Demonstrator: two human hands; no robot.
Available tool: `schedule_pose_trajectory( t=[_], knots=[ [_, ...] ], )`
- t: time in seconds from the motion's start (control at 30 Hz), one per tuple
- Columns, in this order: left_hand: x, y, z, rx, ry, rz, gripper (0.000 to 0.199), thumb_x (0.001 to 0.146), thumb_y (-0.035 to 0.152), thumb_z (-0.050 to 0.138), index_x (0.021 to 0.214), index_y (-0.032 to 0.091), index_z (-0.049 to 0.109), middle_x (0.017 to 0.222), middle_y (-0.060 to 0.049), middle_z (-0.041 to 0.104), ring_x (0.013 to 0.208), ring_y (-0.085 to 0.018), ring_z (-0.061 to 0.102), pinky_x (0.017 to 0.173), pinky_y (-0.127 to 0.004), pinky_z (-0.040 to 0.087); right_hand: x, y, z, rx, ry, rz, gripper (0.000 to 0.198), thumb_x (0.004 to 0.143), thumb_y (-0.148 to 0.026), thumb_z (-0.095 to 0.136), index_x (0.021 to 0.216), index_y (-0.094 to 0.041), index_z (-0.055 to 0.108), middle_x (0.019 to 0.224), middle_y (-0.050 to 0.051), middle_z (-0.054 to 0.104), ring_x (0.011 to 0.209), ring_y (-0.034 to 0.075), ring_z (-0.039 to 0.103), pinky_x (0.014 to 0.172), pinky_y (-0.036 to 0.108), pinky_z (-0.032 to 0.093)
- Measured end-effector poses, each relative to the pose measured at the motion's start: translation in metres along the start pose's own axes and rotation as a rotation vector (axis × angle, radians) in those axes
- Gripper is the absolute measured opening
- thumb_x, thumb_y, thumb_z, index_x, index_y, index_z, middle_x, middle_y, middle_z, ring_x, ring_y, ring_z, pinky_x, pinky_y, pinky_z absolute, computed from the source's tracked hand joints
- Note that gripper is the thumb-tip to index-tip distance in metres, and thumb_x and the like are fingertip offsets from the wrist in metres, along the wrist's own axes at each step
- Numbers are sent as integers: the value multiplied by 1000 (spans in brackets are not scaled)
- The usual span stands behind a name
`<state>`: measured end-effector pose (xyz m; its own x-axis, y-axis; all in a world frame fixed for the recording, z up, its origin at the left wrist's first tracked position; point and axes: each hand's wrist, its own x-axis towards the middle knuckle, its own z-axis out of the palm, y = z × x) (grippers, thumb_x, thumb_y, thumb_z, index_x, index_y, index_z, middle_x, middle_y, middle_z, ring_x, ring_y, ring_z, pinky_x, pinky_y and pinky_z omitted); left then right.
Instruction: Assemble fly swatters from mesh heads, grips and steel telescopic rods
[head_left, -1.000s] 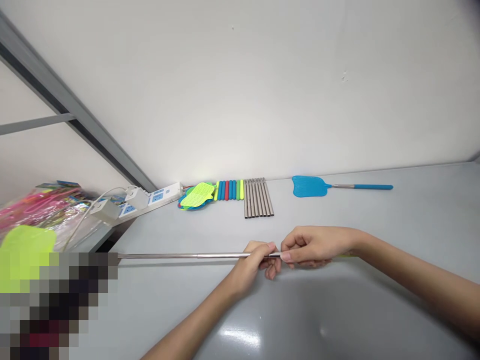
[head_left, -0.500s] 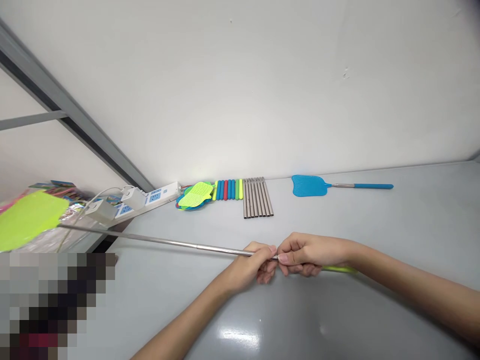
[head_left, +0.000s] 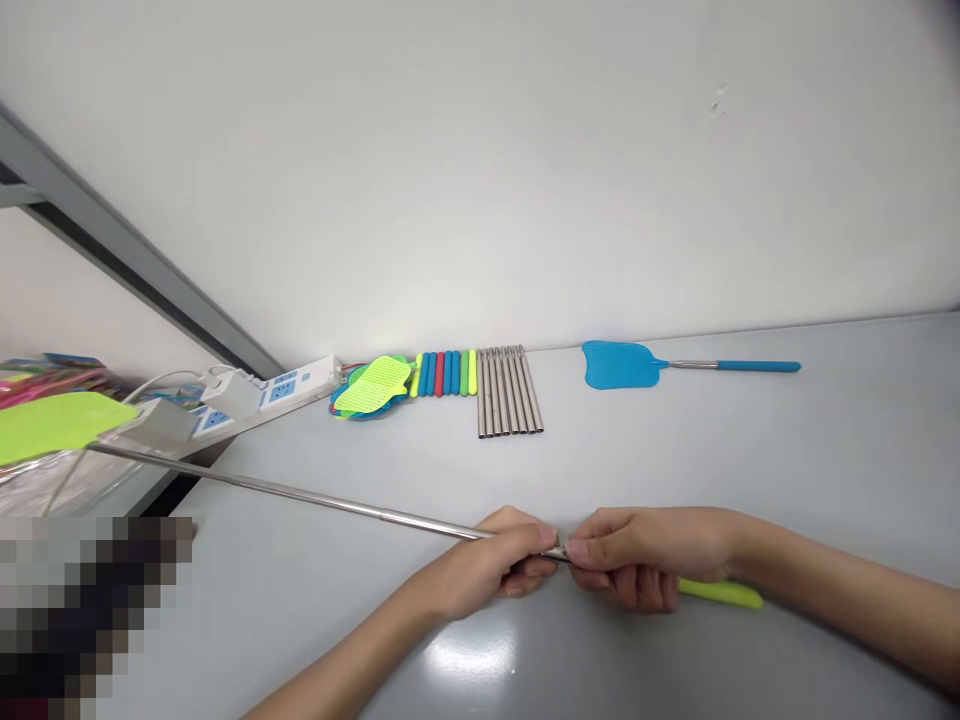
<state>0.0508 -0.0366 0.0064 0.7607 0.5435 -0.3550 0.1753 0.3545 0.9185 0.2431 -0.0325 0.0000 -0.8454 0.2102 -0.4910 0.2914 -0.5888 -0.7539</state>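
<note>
A fly swatter with a yellow-green head and a long, drawn-out metal rod stretches from the left edge to the middle of the table. My left hand is closed round the rod, its thumb lying along the top. Close beside it, my right hand grips the same swatter near the lower end of the metal. The swatter's yellow-green handle sticks out to the right from under my right hand. The part of the handle inside that hand is hidden by the fingers.
Along the wall lie stacked swatter heads, a row of coloured handles, several metal rods and a blue fly swatter. A power strip with plugged-in adapters and a pile of bagged items stand on the left.
Both hands have moved slightly down in the picture, still holding the swatter. More of the yellow-green handle shows beyond my right hand. The view has shifted a little.
</note>
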Motion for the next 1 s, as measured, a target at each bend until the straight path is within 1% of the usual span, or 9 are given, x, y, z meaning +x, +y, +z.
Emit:
schedule_pose_trajectory(
  t=[0.13, 0.27, 0.43, 0.63, 0.83, 1.0],
  knots=[
    [0, -7, -7, -76, 14, 18, 34, 79, 33, 38, 51, 17, 29, 42, 6, 22, 39, -5, 19, 41, -25, 11, -6, 0, -8, 50, -77, 72, 36, 80, -50, 41, 64, -18, 37, 48, -9, 16, 40, 4, 7, 32, 17, 6],
    [1, -9, -10, -104, 22, 40, 33, 80, 31, 38, 52, 17, 30, 43, 6, 24, 39, -5, 20, 40, -24, 11, -12, -3, -14, 22, -68, 82, 36, 81, -48, 41, 63, -18, 35, 48, -9, 15, 41, 4, 8, 32, 17, 6],
    [-1, -7, -13, -91, 41, 17, 34, 81, 30, 38, 52, 17, 30, 44, 6, 22, 40, -5, 20, 40, -24, 10, -14, -7, -18, -36, -60, 76, 34, 82, -46, 42, 63, -18, 36, 49, -9, 15, 42, 5, 9, 32, 17, 7],
    [-3, -9, -22, -92, 96, 35, 33, 81, 28, 39, 51, 16, 29, 47, 6, 22, 41, -5, 19, 41, -25, 11, -18, -8, -26, -78, -32, 107, 34, 82, -46, 43, 64, -18, 36, 49, -9, 15, 43, 5, 9, 32, 17, 8],
    [-4, -6, -21, -42, 88, 38, 33, 81, 30, 38, 51, 17, 31, 45, 6, 22, 41, -6, 20, 42, -26, 13, -18, -9, -27, -99, -26, 128, 31, 82, -42, 43, 64, -18, 37, 49, -8, 16, 43, 5, 10, 32, 16, 8],
    [-5, -3, -21, 23, 86, 42, 33, 81, 30, 37, 52, 17, 31, 46, 6, 22, 42, -6, 19, 42, -26, 12, -18, -11, -30, -62, -58, 161, 29, 82, -40, 43, 64, -18, 37, 48, -9, 15, 42, 5, 8, 31, 15, 7]
  ],
)
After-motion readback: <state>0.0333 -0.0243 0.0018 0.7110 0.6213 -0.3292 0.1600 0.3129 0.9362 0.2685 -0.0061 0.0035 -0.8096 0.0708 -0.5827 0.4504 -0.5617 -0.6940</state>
